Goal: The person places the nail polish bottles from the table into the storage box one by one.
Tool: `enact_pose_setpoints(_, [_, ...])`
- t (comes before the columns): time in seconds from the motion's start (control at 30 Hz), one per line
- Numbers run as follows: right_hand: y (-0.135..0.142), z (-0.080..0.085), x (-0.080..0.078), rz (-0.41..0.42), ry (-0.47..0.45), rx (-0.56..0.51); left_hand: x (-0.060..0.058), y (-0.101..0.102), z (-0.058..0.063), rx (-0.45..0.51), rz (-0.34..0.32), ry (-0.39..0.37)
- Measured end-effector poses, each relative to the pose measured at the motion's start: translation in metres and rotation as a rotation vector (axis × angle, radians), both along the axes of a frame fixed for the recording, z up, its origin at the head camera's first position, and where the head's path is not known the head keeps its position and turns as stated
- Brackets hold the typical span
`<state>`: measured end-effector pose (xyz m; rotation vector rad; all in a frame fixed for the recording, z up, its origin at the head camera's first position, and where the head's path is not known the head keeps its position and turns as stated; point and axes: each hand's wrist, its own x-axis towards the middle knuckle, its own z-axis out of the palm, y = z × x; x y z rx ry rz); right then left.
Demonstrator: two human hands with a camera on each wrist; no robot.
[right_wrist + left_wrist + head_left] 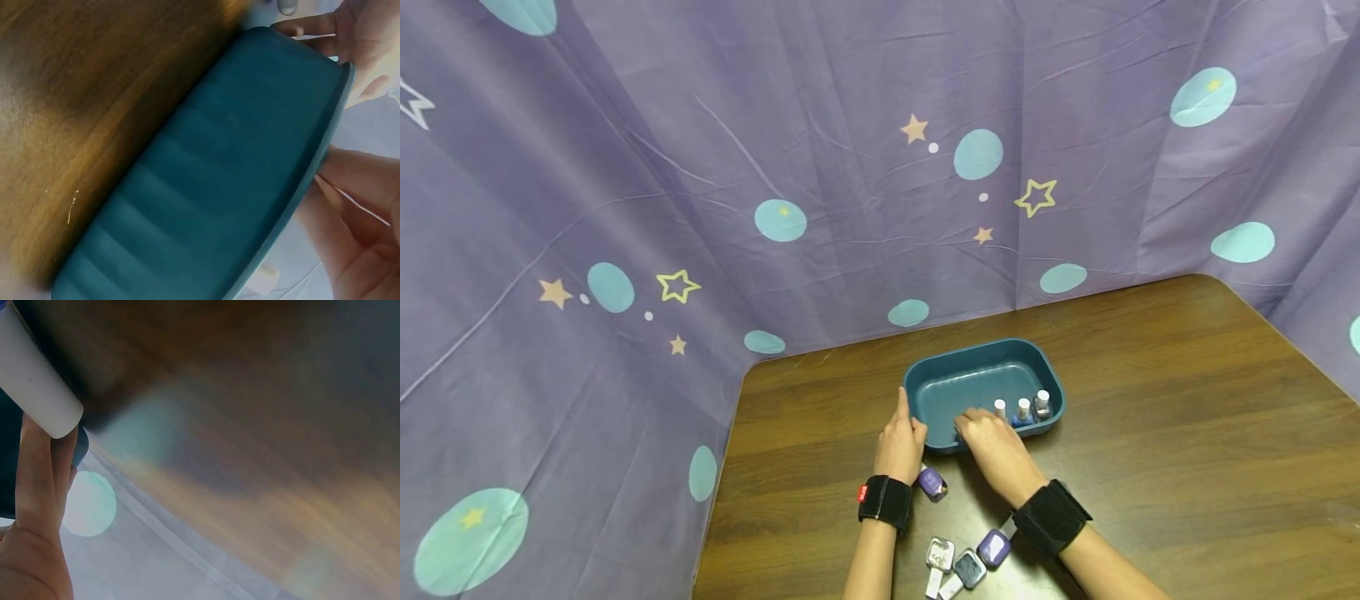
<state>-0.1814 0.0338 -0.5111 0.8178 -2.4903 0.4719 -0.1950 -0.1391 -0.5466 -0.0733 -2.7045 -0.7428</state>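
Observation:
A teal bin (983,353) stands on the wooden table. My left hand (898,446) lies along its left end with the fingers straight. Over the near rim, my right hand (1000,454) reaches in with bent fingers; the rim hides its fingertips, so I cannot tell what they hold. Just right of them, a white-capped bottle (1000,408), a blue nail polish bottle (1022,414) and a dark one (1042,406) stand along the near wall. A purple nail polish bottle (932,483) lies beside the left wrist, its white cap (40,375) large in the left wrist view.
Closer to me lie another purple bottle (995,548), a dark grey bottle (970,568) and a glittery one (940,554), all with white caps. A purple curtain (850,275) hangs behind the table (1187,400).

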Motion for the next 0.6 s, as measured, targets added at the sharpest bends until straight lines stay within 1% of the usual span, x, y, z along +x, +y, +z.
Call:
enact_pose_setpoints(0.23, [-0.001,0.0,0.003,-0.028,-0.003,0.004,0.001,0.0,0.0,0.012,-0.005,-0.01])
enact_pose_setpoints(0.33, [-0.002,0.003,0.005,-0.035,0.014,-0.007,0.001,-0.001,0.0,0.01,0.001,-0.02])
enact_pose_setpoints(0.47, [-0.003,0.01,0.009,-0.013,0.027,-0.064,0.001,0.0,0.002,0.021,0.008,-0.04])
enact_pose_setpoints(0.6, [-0.007,0.016,0.015,0.032,0.016,-0.108,0.0,0.001,0.003,0.027,0.008,-0.052])
